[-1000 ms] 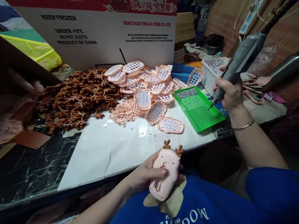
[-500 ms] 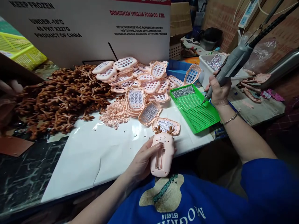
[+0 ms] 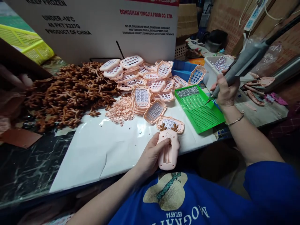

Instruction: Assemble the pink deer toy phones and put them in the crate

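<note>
My left hand (image 3: 153,153) is closed around a pink toy phone (image 3: 173,155) with small brown antlers on top. Its back faces up, showing screw holes and an uncovered battery compartment, and my thumb lies on the compartment's upper end. My right hand (image 3: 227,90) grips a grey electric screwdriver (image 3: 245,64), slanted with its bit pointing down at a green perforated tray (image 3: 203,126). Small silver screws (image 3: 187,91) fill the tray's far end. Whether the bit touches the tray or carries a screw, I cannot tell.
Pink phone shells with keypads (image 3: 142,97) are piled behind the toy. Left of them lie small pink parts (image 3: 120,111) and a heap of brown antler pieces (image 3: 70,90). A white carton (image 3: 105,40) stands behind; a white bin (image 3: 208,67) sits right. Another person's hand (image 3: 17,78) shows at far left.
The view has shifted a little, moving the scene rightward. The screwdriver leans further right, its bit still over the tray. The toy phone sits slightly higher in view, held as before.
</note>
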The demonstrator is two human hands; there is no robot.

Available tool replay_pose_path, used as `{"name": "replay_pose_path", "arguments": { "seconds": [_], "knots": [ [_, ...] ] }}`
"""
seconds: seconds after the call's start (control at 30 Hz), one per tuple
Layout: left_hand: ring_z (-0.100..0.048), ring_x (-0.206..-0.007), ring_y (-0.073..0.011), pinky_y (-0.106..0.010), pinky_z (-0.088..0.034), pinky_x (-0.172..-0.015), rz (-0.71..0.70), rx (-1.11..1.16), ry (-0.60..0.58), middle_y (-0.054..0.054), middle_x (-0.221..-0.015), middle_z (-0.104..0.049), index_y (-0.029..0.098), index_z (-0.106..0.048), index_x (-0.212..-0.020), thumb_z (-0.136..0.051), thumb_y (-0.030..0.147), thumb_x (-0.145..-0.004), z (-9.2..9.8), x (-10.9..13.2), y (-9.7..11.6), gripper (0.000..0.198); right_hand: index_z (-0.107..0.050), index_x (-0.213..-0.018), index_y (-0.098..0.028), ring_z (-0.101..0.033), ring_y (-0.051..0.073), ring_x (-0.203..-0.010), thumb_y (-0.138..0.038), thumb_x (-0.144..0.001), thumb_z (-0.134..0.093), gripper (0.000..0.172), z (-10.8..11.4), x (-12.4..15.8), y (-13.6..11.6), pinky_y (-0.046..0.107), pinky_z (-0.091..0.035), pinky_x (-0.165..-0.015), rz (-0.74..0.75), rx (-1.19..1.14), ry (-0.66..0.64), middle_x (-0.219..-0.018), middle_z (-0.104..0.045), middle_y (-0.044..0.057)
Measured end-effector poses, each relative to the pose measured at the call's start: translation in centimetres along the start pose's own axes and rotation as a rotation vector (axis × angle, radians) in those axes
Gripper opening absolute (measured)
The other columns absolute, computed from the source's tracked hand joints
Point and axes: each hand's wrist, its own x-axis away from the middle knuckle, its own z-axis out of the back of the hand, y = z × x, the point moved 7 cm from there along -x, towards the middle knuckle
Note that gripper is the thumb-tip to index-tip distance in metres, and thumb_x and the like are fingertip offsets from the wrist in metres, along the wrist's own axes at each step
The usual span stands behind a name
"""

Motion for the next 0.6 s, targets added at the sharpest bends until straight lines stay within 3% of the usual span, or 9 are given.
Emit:
{"name": "replay_pose_path", "arguments": {
  "seconds": [0.1,0.2,0.3,0.43,0.6],
  "knots": [
    [-0.066,-0.074,-0.0135,-0.023,-0.052,-0.068,-0.045,0.005,0.035,-0.001,-0.089,-0.071,0.018,-0.06,-0.105,-0.083,0.033,-0.071,-0.4,-0.1,0.1,0.044,-0.051,-0.096,-0.035,-0.048,0.014,-0.054,-0.071,-0.076,-0.068,0.045,-0.7,1.7,-4.4,0.036,-0.046,-0.055,0.014,-0.122,-0.055,-0.075,-0.055,-0.001],
    [-0.064,-0.071,-0.0123,-0.024,-0.052,-0.068,-0.063,0.02,0.053,0.001,-0.086,-0.069,0.018,-0.058,-0.1,-0.083,0.032,-0.068,-0.7,-0.3,0.1,0.043,-0.053,-0.096,-0.033,-0.048,0.017,-0.054,-0.06,-0.082,-0.066,0.032,-2.2,5.0,-9.3,0.036,-0.04,-0.05,0.036,-0.263,-0.145,-0.069,-0.047,-0.001],
    [-0.064,-0.072,-0.0132,-0.025,-0.052,-0.069,-0.07,0.026,0.057,0.0,-0.088,-0.07,0.018,-0.058,-0.102,-0.083,0.032,-0.068,-0.9,-0.4,0.1,0.044,-0.054,-0.097,-0.034,-0.046,0.016,-0.049,-0.06,-0.081,-0.066,0.033,-4.0,9.0,-12.2,0.036,-0.039,-0.048,-0.036,-0.368,-0.269,-0.069,-0.043,-0.002],
    [-0.065,-0.076,-0.0144,-0.026,-0.052,-0.071,-0.079,0.021,0.049,-0.001,-0.09,-0.07,0.018,-0.058,-0.101,-0.082,0.032,-0.069,-0.9,-0.5,-0.1,0.043,-0.053,-0.106,-0.037,-0.05,0.016,-0.048,-0.064,-0.082,-0.063,0.037,-6.1,12.8,-13.3,0.035,-0.042,-0.05,-0.021,-0.392,-0.467,-0.066,-0.047,-0.003],
    [-0.064,-0.08,-0.0135,-0.025,-0.051,-0.075,-0.103,0.04,0.025,-0.001,-0.095,-0.07,0.018,-0.057,-0.102,-0.082,0.031,-0.071,-0.8,-0.6,-0.2,0.042,-0.05,-0.109,-0.035,-0.051,0.016,-0.049,-0.073,-0.076,-0.062,0.051,-6.9,13.3,-11.8,0.035,-0.046,-0.051,-0.099,-0.302,-0.472,-0.064,-0.049,-0.004]
  ]
}}
